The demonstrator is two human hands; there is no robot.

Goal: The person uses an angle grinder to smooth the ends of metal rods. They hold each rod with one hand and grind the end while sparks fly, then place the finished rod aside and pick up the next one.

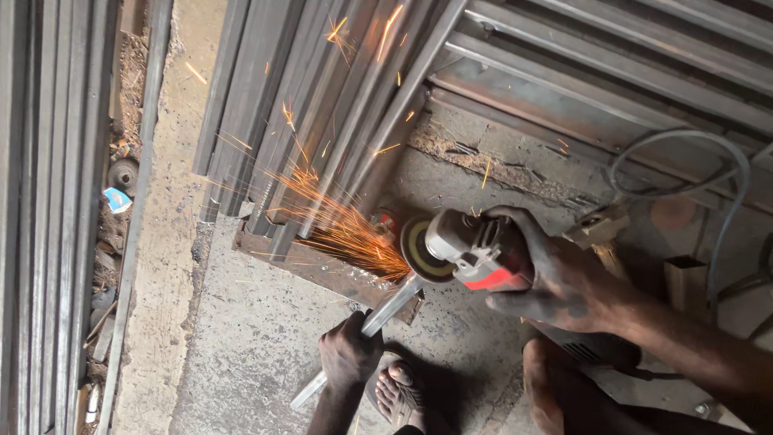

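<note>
My right hand (555,270) grips the body of a grey and red angle grinder (471,251). Its spinning disc (419,250) meets the end of a thin square steel tube (386,310), and orange sparks (338,225) fly up and to the left. My left hand (348,354) is closed around the same tube lower down, holding it against a rusty flat steel piece (322,270) on the concrete floor. My foot in a sandal (398,395) rests just beside the left hand.
Long steel sections (322,105) lie stacked in the upper middle and more run along the left edge (48,217). A grey cable (708,185) loops at the right. A steel frame (612,80) lies at the top right. Debris fills a gap on the left (113,209).
</note>
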